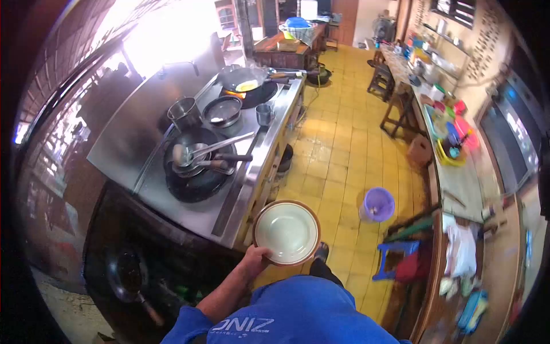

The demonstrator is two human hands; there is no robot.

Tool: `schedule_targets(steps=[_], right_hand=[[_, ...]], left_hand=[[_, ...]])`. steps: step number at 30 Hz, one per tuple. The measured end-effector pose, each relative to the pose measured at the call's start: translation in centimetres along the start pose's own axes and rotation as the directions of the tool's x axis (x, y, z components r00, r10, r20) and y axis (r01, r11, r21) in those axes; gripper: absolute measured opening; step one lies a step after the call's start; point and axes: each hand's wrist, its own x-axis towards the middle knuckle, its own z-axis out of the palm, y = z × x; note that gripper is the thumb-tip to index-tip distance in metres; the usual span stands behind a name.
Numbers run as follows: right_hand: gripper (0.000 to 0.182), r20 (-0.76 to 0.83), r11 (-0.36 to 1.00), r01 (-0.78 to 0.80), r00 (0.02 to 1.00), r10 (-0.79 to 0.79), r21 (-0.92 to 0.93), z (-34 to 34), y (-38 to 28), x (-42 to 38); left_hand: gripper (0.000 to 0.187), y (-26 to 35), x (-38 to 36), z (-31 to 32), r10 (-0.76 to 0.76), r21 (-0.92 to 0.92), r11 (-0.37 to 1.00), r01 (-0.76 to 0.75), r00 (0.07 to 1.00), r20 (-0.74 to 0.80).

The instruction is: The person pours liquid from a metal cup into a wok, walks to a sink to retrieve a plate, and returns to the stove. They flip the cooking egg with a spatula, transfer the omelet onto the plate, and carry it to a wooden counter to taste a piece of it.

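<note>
White plate (286, 233) clamped by its brown rim (319, 232) in the left hand (256, 261), between thumb (263, 252) and hidden fingers, near the stove (153, 183); cannot tell for unseen right hand.

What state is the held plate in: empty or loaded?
Empty: the plate in the left hand shows only a bare, pale surface inside its brown rim.

The bare left forearm (226, 293) comes out of a short blue fabric sleeve (190, 325) and reaches forward, slanting inward across the front of the blue-shirted torso (298, 304). The bare left grip (256, 261) is closed, thumb laid on top, the other fingers mostly hidden. One dark-shod foot (322, 251) shows ahead.
</note>
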Motion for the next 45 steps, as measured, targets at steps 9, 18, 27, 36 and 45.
schedule_targets(steps=[9, 18, 27, 36, 45], right_hand=[[0.034, 0.154, 0.174, 0.581, 0.47, -0.869, -0.795, -3.5, -69.4, 11.1], [0.043, 0.535, -0.28, 0.652, 0.229, -0.813, -0.705, 13.0, -112.4, 6.7], [0.055, 0.856, -0.572, 0.654, 0.255, -0.449, -0.495, 28.3, -136.9, 15.2], [0.061, 0.861, -0.76, 0.53, 0.503, -0.076, -0.376, 36.0, -151.2, 22.1], [0.038, 0.897, -0.507, 0.818, 0.406, 0.177, -0.27, 26.6, -148.2, 23.9]], left_hand=[[0.056, 9.9, 20.5, 8.5, 0.033, -0.225, 0.972, -0.068, 0.987, -0.157], [0.049, 32.8, 40.7, 12.4, 0.4, -0.292, 0.78, -0.554, 0.8, -0.448], [0.046, 39.4, 45.9, 20.0, 0.311, 0.01, 0.453, -0.891, 0.148, -0.939], [0.05, 32.7, 54.3, 32.0, -0.22, 0.122, 0.402, -0.908, -0.225, -0.949], [0.049, 33.8, 61.5, 36.1, -0.253, 0.107, 0.299, -0.948, -0.187, -0.949]])
